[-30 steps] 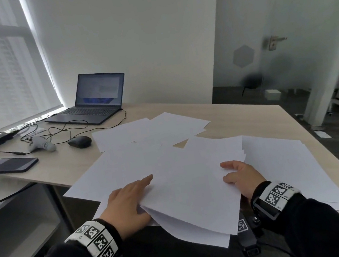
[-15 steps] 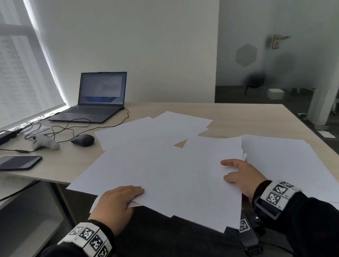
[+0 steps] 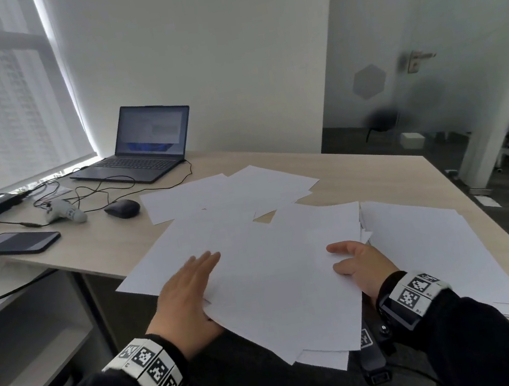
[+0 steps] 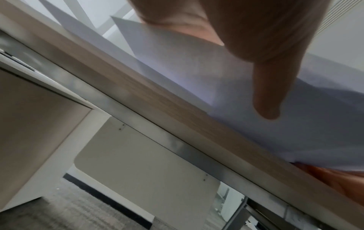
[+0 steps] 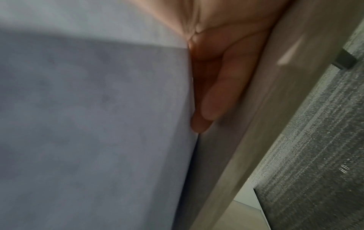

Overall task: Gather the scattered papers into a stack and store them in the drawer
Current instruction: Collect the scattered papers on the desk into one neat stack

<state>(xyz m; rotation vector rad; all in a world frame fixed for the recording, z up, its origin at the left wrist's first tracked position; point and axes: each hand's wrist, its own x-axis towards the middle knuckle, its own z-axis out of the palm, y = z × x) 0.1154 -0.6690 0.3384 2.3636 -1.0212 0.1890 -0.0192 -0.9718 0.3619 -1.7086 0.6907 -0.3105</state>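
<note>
Papers (image 3: 279,275) lay loosely overlapped on the worktop (image 3: 387,178), near bunch hanging over the front edge. Left hand (image 3: 186,300) lay flat, fingers straight, on the sheets' left side. Right hand (image 3: 362,264) pinched the bunch at its right edge: thumb on top, fingers (image 5: 212,99) underneath. More sheets stacked to the right (image 3: 440,257). Laptop (image 3: 142,147), mouse (image 3: 122,208) & phone (image 3: 17,243) sat far left.
</note>
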